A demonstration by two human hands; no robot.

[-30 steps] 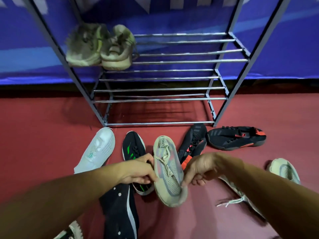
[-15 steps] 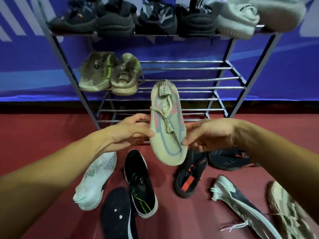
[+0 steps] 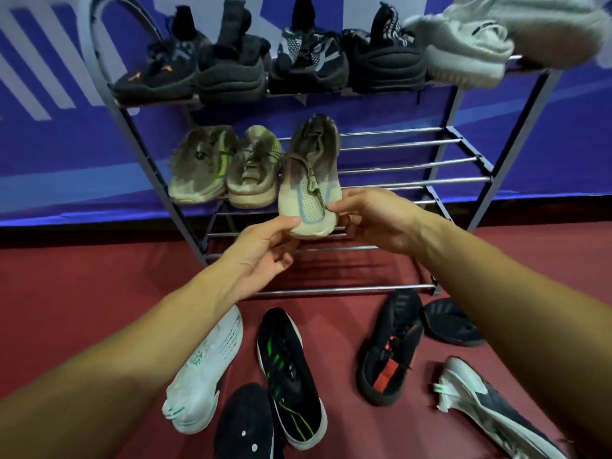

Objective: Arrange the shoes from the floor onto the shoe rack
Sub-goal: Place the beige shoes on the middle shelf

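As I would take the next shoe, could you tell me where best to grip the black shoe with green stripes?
Grip the black shoe with green stripes across its collar opening from above: it lies upright, sole down, top clear, though neighbours crowd its near end.

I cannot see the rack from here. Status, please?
Both hands, left and right, hold beige shoe at middle shelf, beside olive pair. Nothing blocking.
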